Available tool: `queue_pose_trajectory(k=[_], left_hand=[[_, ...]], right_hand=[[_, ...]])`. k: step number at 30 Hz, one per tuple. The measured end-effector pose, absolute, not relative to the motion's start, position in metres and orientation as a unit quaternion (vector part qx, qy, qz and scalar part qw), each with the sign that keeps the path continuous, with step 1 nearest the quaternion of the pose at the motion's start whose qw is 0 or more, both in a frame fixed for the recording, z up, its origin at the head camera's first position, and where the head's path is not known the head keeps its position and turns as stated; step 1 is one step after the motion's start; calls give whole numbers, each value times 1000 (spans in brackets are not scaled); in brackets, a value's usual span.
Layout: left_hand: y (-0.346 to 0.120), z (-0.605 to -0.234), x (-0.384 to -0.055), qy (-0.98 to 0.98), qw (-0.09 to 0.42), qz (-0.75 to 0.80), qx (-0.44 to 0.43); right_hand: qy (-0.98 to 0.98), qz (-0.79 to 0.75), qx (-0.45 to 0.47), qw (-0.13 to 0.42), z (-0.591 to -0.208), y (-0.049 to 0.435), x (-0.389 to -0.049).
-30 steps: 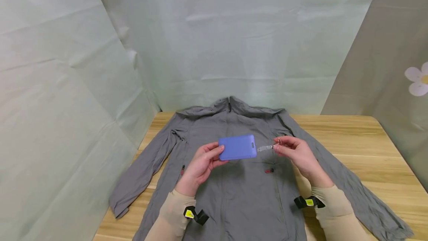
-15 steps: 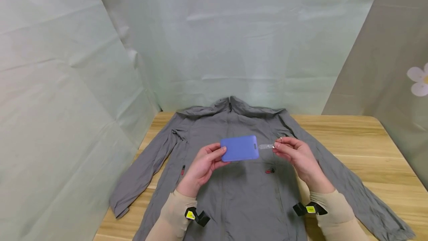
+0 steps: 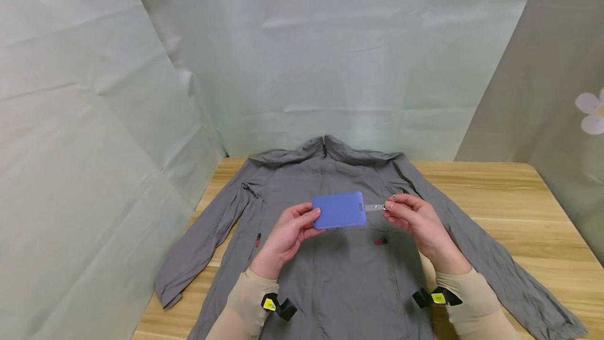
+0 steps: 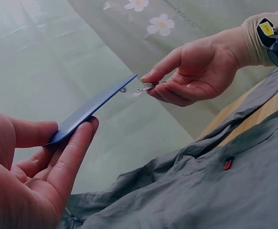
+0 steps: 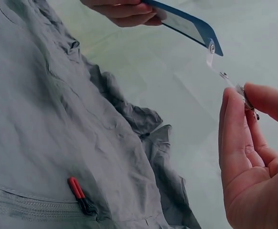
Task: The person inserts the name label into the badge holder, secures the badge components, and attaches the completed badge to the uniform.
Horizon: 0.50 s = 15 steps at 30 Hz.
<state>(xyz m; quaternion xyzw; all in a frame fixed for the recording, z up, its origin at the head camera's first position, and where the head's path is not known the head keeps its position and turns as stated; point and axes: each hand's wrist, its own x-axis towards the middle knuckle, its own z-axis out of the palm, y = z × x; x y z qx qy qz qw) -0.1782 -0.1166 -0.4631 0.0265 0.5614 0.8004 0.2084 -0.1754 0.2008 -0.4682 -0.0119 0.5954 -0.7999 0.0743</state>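
My left hand (image 3: pixel 288 232) pinches the near end of a blue badge holder (image 3: pixel 338 210) between thumb and fingers. The holder lies level above the jacket, its slotted end toward the right. In the right wrist view, a clear strap (image 5: pixel 209 58) with a snap button meets that slotted end. Whether the strap runs through the slot, I cannot tell. At the strap's other end, my right hand (image 3: pixel 424 230) pinches a small metal clip (image 5: pixel 246 99) between thumb and fingertips, partly hidden by them. Below both hands a grey jacket (image 3: pixel 349 287) is spread out.
The jacket lies on a wooden table (image 3: pixel 491 188), sleeves out to both sides, collar toward the back. Red zipper pulls (image 3: pixel 380 241) show on its front. Pale sheeting (image 3: pixel 340 67) hangs behind and to the left, and each wrist wears a black band.
The blue badge holder has shifted slightly right in my left hand's grip. My right hand has moved a little left, and the clear strap now reaches the holder's slotted end.
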Motion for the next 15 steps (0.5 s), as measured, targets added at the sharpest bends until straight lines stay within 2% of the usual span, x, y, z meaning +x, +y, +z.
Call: queue_pose_trajectory(k=[15], left_hand=[[-114,-464,-177,557,210,803,25]], right_hand=[[597,-796,-11,101,-468,199,-174]])
